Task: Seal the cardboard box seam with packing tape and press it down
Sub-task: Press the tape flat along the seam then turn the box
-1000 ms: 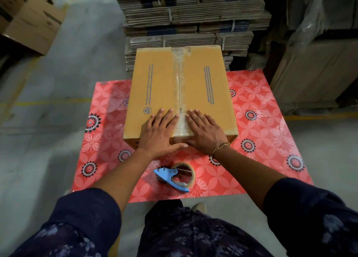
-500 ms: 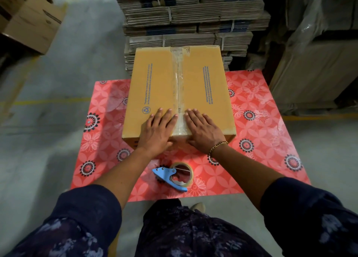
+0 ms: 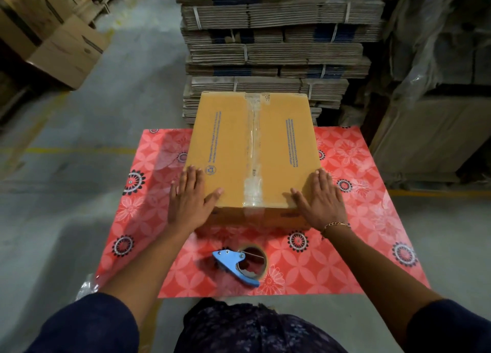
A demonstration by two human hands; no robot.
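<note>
A closed cardboard box stands on a red flowered mat. Clear packing tape runs along its centre seam from the far edge, over the near edge and a little way down the front face. My left hand lies flat over the box's near left corner, thumb on the top. My right hand, with a bracelet at the wrist, lies flat over the near right corner. Neither hand holds anything. A blue tape dispenser with its roll rests on the mat just in front of the box.
Bundles of flattened cartons are stacked right behind the box. More boxes stand at the far left, and plastic-wrapped goods at the right. Bare concrete floor lies left of the mat.
Both hands have slid apart from the taped seam at the near edge out to the box's near corners. The box and the dispenser stay where they were.
</note>
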